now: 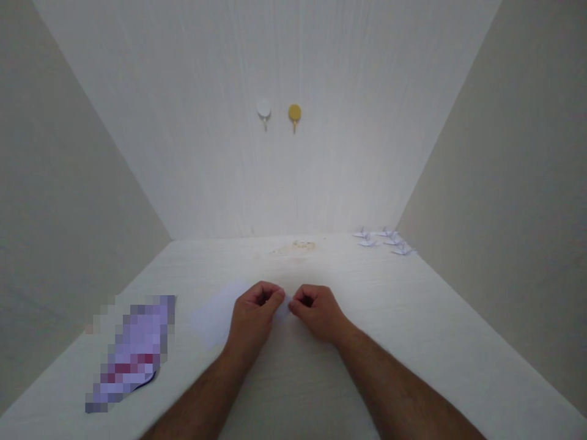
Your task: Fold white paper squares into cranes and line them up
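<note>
In the middle of the white surface, my left hand (257,311) is closed, thumb and forefinger pinched together. My right hand (317,310) faces it in a similar pinch, a small gap apart. Between the fingertips shows a small pale piece of folded paper (283,313), held from both sides; its exact shape is mostly hidden by the fingers. Several small white folded-paper cranes (385,239) lie grouped at the back right corner of the surface.
A pixelated screen device (137,348), perhaps a phone, leans at the left and casts a bluish glow. Walls enclose the surface at left, right and back. A white hook (263,110) and a yellow hook (295,113) hang on the back wall (367,122).
</note>
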Demonstrator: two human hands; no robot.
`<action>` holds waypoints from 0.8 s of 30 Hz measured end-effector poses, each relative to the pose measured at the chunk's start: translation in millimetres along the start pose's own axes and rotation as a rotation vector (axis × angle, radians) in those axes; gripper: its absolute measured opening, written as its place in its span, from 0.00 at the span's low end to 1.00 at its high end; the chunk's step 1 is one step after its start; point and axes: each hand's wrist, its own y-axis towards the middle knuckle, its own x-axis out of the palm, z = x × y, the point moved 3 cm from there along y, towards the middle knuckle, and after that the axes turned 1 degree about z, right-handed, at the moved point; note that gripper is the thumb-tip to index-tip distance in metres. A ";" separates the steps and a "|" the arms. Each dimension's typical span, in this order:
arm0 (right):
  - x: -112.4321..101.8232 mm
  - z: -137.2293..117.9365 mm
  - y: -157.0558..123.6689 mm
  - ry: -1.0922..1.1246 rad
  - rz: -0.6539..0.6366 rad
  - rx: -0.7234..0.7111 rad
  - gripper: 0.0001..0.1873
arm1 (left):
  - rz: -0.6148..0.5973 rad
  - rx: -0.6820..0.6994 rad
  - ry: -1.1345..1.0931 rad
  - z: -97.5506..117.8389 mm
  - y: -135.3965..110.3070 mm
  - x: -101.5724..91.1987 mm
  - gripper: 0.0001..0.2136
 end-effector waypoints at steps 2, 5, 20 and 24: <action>-0.4 0.0 0.5 -0.001 0.003 0.019 0.08 | -0.001 -0.013 0.017 -1.3 0.7 -0.2 0.08; -1.0 1.0 1.4 -0.004 -0.019 0.011 0.07 | 0.033 -0.024 0.043 -1.8 1.7 -0.7 0.08; -11.4 4.8 1.3 -0.081 -0.018 -0.127 0.10 | 0.104 0.111 -0.020 -9.2 3.7 12.2 0.04; -14.0 3.0 0.8 -0.070 -0.016 -0.121 0.08 | 0.115 0.113 -0.056 -11.6 5.2 15.2 0.04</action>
